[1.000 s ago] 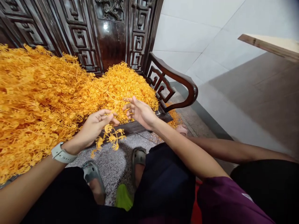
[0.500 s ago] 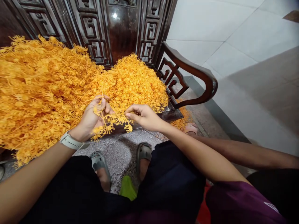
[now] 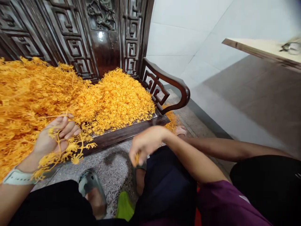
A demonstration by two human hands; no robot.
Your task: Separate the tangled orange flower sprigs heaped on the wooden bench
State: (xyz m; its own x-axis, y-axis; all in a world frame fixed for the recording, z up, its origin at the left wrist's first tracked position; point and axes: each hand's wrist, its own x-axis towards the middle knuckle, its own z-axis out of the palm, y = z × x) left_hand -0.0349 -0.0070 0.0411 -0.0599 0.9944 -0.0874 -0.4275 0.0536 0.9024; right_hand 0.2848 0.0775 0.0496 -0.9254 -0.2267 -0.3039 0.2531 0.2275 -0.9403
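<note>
My left hand point(image 3: 53, 136), with a pale watch on its wrist, pinches the stem of a yellow-orange plastic flower sprig point(image 3: 74, 149). The sprig's branches, tipped with small spiky heads, hang below the palm. At its left and behind lies a big heap of tangled sprigs point(image 3: 35, 91). My right hand point(image 3: 149, 139), slightly blurred, is above the floor in front of the bench, with its fingers closed round a small orange plastic piece point(image 3: 137, 158). A mound of small loose orange pieces point(image 3: 122, 100) lies on the right end of the dark wooden bench point(image 3: 117, 135).
The bench's curved armrest point(image 3: 174, 83) stands right of the mound. Orange bits point(image 3: 172, 121) lie on the floor beyond it. Another person's limb point(image 3: 225, 147) extends at my right. A wooden board point(image 3: 256, 48) juts in at upper right. Something bright green point(image 3: 125, 205) is between my feet.
My right hand has come away from the sprig toward my knee, with a small orange piece in its fingers. My left hand still holds the sprig. The view has shifted right.
</note>
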